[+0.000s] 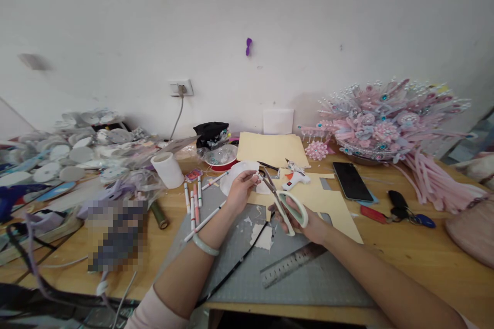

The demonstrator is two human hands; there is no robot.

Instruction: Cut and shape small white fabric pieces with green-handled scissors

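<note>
In the head view my left hand [242, 190] pinches a small pale piece [258, 177] between its fingertips, above a round white sheet [230, 179]. White-handled scissors [292, 207] are gripped in my right hand [299, 222]. Their blades point up and left, right beside the small piece; whether they touch it cannot be made out. Below the hands, a ragged cream scrap [262, 236] and a steel ruler [291, 264] lie on the grey cutting mat [231, 288]. A black cable crosses the mat.
A white glue gun [296, 180] and cream card sheets [270, 148] lie behind the hands. Several markers [196, 200] and a white roll [168, 169] are at left. A phone [352, 181], keys [399, 205] and a pink beaded headdress [386, 128] are at right.
</note>
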